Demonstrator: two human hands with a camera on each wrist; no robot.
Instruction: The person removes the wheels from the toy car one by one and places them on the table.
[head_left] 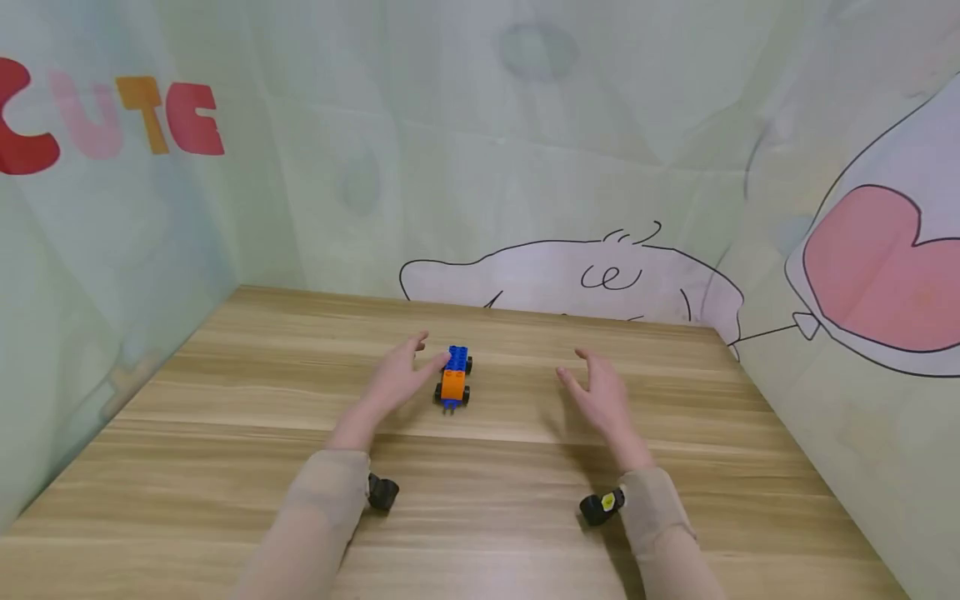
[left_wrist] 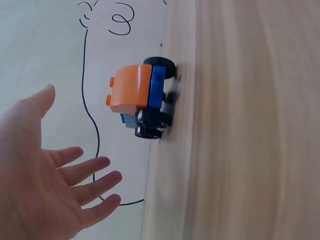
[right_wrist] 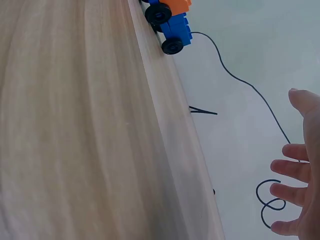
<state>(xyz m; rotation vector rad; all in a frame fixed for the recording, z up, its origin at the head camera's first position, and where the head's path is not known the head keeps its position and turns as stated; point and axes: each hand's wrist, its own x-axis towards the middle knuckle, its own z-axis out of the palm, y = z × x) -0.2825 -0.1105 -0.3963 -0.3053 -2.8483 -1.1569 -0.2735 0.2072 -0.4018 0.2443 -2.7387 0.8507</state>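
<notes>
A toy car (head_left: 453,385) built of blue and orange blocks stands on the wooden table, on black wheels. Its orange block (left_wrist: 131,90) sits over a blue base, as the left wrist view shows. Just left of the car, my left hand (head_left: 397,379) hovers with fingers spread and thumb toward it; whether the thumb touches the car I cannot tell. Farther off to the right, my right hand (head_left: 602,400) is held above the table, fingers extended and holding nothing. In the right wrist view the car's blue end (right_wrist: 177,31) shows at the top, apart from that hand.
A wooden table (head_left: 480,517) spans the area beneath both arms. Behind it hangs a pale printed cloth (head_left: 450,167), with another side of cloth at left and right. Black wrist cameras (head_left: 600,507) are strapped at both sleeves.
</notes>
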